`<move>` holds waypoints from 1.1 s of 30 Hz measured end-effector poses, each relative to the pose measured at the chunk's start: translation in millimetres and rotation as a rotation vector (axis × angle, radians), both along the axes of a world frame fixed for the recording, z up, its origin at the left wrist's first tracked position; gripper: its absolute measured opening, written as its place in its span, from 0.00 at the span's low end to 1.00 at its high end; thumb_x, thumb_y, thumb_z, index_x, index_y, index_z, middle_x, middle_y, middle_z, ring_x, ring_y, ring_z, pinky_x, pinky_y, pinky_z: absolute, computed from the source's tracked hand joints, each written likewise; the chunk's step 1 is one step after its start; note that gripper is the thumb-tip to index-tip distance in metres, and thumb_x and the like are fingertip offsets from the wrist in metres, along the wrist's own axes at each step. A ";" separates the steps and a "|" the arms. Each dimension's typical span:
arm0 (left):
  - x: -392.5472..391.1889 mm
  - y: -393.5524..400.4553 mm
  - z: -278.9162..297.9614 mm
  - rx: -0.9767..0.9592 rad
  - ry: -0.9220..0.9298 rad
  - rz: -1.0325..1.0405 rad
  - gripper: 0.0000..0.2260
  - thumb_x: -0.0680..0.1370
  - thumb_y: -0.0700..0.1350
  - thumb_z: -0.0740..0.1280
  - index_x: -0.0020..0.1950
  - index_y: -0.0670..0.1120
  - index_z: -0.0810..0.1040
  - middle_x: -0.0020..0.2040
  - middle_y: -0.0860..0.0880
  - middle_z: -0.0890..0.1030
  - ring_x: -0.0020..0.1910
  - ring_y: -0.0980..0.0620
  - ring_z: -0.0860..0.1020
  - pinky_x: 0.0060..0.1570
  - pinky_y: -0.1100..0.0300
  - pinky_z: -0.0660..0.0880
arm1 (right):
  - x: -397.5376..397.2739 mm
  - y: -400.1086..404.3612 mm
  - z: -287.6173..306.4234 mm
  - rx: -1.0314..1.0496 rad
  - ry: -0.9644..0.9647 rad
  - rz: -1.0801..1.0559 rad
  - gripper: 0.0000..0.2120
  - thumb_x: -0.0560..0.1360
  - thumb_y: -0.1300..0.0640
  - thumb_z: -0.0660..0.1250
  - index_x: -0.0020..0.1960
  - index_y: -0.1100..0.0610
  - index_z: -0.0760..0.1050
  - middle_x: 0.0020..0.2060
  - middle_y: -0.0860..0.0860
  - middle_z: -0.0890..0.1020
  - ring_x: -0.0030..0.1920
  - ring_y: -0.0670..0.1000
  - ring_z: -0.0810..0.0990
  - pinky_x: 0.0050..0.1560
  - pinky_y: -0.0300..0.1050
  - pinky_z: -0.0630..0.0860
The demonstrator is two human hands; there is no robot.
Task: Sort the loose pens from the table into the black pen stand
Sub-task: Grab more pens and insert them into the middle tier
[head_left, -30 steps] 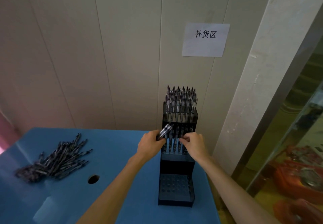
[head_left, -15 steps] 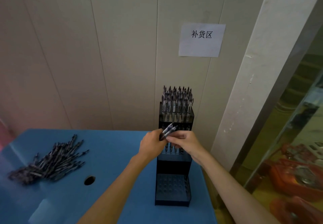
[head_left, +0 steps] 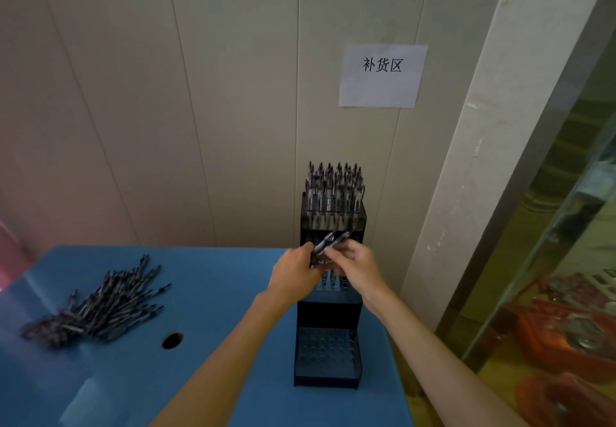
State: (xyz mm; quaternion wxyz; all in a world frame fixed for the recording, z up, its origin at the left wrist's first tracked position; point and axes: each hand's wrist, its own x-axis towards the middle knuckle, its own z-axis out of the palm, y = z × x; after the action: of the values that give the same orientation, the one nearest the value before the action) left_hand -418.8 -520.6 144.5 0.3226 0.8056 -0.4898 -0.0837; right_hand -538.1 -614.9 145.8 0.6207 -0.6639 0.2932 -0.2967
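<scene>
Stand (head_left: pixel 328 356) upright on blue table (head_left: pixel 206 293): lowest tier empty, middle tier partly filled, top tier packed with pens. Loose pile (head_left: pixel 100 303) lies at table left, well apart from stand. Before the middle tier, left hand (head_left: pixel 295 275) grips a small bundle (head_left: pixel 328 243) of pens, tilted up-right; right hand (head_left: pixel 358 265) pinches one pen of that bundle. Paper sign (head_left: pixel 382 75) on wall behind

The bench (head_left: pixel 213 293) is plain blue with one dark round hole (head_left: pixel 172 340). The tiered pen stand (head_left: pixel 328 343) is black. The loose pens (head_left: pixel 96 306) are dark with pale clear parts. The wall panels (head_left: pixel 166 93) are cream. The white paper sign (head_left: pixel 382 75) has black characters.
</scene>
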 end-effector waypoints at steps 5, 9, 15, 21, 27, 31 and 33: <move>0.7 4.8 -0.9 0.043 -0.077 0.075 0.10 0.77 0.44 0.64 0.39 0.47 0.65 0.33 0.49 0.71 0.30 0.49 0.68 0.28 0.58 0.61 | -6.3 -12.9 11.0 -0.052 -0.084 -0.133 0.05 0.81 0.61 0.64 0.55 0.62 0.75 0.46 0.55 0.86 0.43 0.51 0.87 0.41 0.41 0.82; 3.8 10.9 0.5 0.035 -0.080 0.102 0.11 0.77 0.43 0.63 0.37 0.47 0.63 0.30 0.49 0.69 0.28 0.50 0.64 0.28 0.59 0.58 | -15.7 -28.4 12.8 -0.224 -0.015 -0.153 0.01 0.80 0.62 0.65 0.52 0.59 0.75 0.44 0.55 0.85 0.40 0.49 0.86 0.40 0.40 0.82; 8.4 15.0 2.1 0.021 -0.087 0.121 0.14 0.77 0.44 0.63 0.36 0.47 0.61 0.29 0.50 0.67 0.28 0.51 0.62 0.29 0.59 0.57 | -21.4 -40.7 -1.0 -0.682 0.218 -0.192 0.07 0.79 0.58 0.69 0.55 0.60 0.80 0.43 0.49 0.84 0.40 0.42 0.81 0.42 0.30 0.77; 11.4 16.2 3.8 0.018 -0.086 0.112 0.14 0.77 0.44 0.64 0.35 0.48 0.61 0.29 0.50 0.66 0.28 0.51 0.61 0.29 0.58 0.57 | -14.2 -42.2 -11.2 -0.761 0.295 -0.182 0.08 0.78 0.58 0.70 0.55 0.61 0.81 0.45 0.52 0.86 0.40 0.42 0.81 0.39 0.25 0.74; 12.5 16.9 7.3 0.006 -0.074 0.088 0.14 0.77 0.43 0.64 0.35 0.48 0.61 0.29 0.50 0.66 0.28 0.51 0.61 0.29 0.58 0.56 | -9.5 -47.7 -21.8 -0.772 0.378 -0.193 0.06 0.77 0.56 0.72 0.51 0.58 0.82 0.41 0.49 0.86 0.38 0.44 0.84 0.43 0.44 0.83; 11.9 15.0 8.3 -0.001 -0.067 0.079 0.14 0.78 0.43 0.63 0.36 0.48 0.61 0.29 0.50 0.66 0.28 0.50 0.60 0.29 0.58 0.56 | -5.3 -44.8 -14.4 -0.762 0.405 -0.195 0.05 0.77 0.56 0.72 0.49 0.58 0.83 0.38 0.49 0.85 0.36 0.44 0.83 0.41 0.42 0.82; 12.6 13.9 7.0 -0.002 -0.062 0.076 0.14 0.78 0.43 0.63 0.36 0.47 0.62 0.29 0.50 0.66 0.28 0.50 0.61 0.29 0.58 0.56 | -5.5 -44.7 -12.9 -0.756 0.460 -0.181 0.05 0.76 0.55 0.73 0.45 0.56 0.83 0.35 0.47 0.84 0.34 0.43 0.82 0.38 0.40 0.81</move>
State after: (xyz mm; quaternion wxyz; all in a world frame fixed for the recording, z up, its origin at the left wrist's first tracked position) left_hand -406.2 -506.7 151.6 0.3110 0.8255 -0.4688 -0.0457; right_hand -543.6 -659.6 132.9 0.2249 -0.8642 0.3515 -0.2810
